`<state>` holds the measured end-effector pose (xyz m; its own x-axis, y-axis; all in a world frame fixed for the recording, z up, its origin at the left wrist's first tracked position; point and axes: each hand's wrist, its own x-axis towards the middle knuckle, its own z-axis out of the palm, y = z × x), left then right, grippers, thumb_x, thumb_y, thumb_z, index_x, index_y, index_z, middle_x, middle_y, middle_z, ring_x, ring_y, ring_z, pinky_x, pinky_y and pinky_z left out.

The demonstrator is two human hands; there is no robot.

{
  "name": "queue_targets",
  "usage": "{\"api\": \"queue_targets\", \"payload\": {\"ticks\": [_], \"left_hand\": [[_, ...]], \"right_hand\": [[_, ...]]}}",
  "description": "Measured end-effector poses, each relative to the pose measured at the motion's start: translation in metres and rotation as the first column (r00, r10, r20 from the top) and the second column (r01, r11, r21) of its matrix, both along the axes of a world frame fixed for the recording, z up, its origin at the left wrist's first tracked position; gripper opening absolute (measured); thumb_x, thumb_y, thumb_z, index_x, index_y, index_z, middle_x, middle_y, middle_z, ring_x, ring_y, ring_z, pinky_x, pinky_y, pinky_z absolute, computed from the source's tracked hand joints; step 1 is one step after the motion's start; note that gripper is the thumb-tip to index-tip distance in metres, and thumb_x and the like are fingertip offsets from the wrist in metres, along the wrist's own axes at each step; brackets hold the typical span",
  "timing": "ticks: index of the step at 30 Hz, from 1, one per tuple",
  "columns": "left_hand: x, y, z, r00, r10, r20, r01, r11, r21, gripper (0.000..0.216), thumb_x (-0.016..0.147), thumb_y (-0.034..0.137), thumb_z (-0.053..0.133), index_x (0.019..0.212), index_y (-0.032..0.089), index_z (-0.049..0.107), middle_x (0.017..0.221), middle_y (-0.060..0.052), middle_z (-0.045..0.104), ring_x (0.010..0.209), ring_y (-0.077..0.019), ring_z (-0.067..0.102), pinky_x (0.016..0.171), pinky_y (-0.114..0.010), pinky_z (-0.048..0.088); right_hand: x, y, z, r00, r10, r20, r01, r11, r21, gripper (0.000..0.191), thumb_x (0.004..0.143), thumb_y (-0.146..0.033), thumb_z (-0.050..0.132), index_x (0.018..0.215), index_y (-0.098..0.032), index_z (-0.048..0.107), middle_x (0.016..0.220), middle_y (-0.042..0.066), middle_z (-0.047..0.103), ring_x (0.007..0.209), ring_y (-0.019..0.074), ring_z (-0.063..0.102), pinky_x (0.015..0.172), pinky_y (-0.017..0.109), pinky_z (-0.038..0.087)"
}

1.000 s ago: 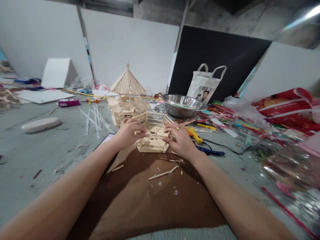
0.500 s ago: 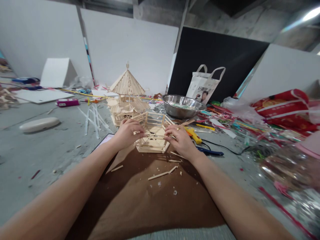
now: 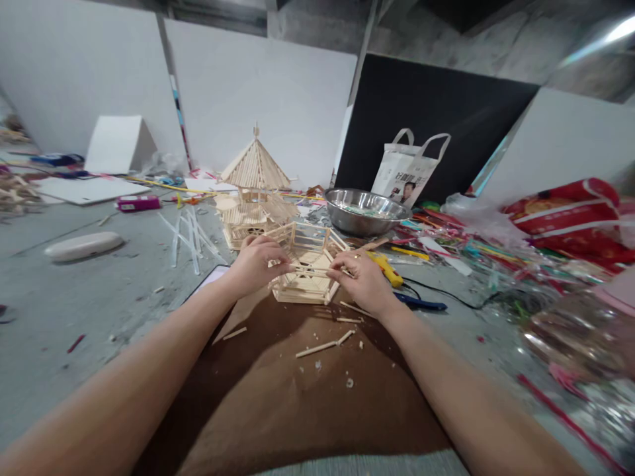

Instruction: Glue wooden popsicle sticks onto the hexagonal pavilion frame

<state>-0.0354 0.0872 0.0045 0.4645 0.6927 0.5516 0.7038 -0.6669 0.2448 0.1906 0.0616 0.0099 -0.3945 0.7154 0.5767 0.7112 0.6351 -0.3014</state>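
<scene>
A small hexagonal frame of thin wooden sticks [image 3: 308,264] stands at the far edge of a brown board [image 3: 292,390]. My left hand [image 3: 255,264] is curled round the frame's left side, fingers pinched on its top rail. My right hand [image 3: 361,281], with a ring on one finger, pinches a thin stick at the frame's right side. Behind the frame stands a finished stick pavilion with a pointed roof [image 3: 253,188]. Loose stick pieces [image 3: 322,344] lie on the board between my forearms.
A steel bowl [image 3: 366,210] sits behind the frame to the right, with a white tote bag [image 3: 409,168] beyond it. A yellow tool [image 3: 387,268] and a dark cable lie right of my hand. Red packets and colourful clutter fill the right side. White rods [image 3: 188,231] lie at the left.
My right hand has drawn its fingers together into a pinch at the frame's right edge and shifted slightly down. My left hand has stayed on the frame.
</scene>
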Motion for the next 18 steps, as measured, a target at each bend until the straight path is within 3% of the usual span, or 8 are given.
{"api": "queue_targets", "payload": {"ticks": [6,12,18], "left_hand": [[-0.0031,-0.0029,0.0031,0.999,-0.040,-0.007,0.040,0.999,-0.028,0.022,0.072,0.039,0.056,0.082,0.021,0.063,0.086,-0.001,0.064,0.094,-0.0192,0.049,0.086,-0.035,0.028],[-0.0069,0.0000,0.0040,0.990,-0.138,-0.011,0.138,0.989,-0.049,0.020,0.076,0.037,0.051,0.079,0.021,0.062,0.089,-0.001,0.064,0.097,-0.0189,0.048,0.089,-0.035,0.028],[-0.0077,0.0063,-0.0005,0.988,-0.153,0.016,0.154,0.987,-0.039,0.020,0.075,0.039,0.052,0.075,0.021,0.062,0.088,-0.001,0.064,0.096,-0.0186,0.049,0.088,-0.036,0.029]], "right_hand": [[0.0014,0.0001,-0.0021,0.999,0.016,-0.033,-0.014,0.999,0.044,0.011,0.075,-0.029,0.055,0.070,-0.019,0.059,0.080,0.004,0.063,0.084,0.0179,0.055,0.077,0.032,0.038],[0.0026,0.0009,-0.0029,1.000,0.022,-0.021,-0.020,0.998,0.054,0.009,0.075,-0.026,0.055,0.070,-0.019,0.059,0.080,0.004,0.063,0.086,0.0184,0.055,0.079,0.033,0.038],[0.0036,0.0022,-0.0040,0.999,0.040,-0.003,-0.039,0.997,0.063,0.013,0.076,-0.030,0.054,0.073,-0.019,0.059,0.081,0.004,0.063,0.086,0.0184,0.055,0.080,0.034,0.037]]}}
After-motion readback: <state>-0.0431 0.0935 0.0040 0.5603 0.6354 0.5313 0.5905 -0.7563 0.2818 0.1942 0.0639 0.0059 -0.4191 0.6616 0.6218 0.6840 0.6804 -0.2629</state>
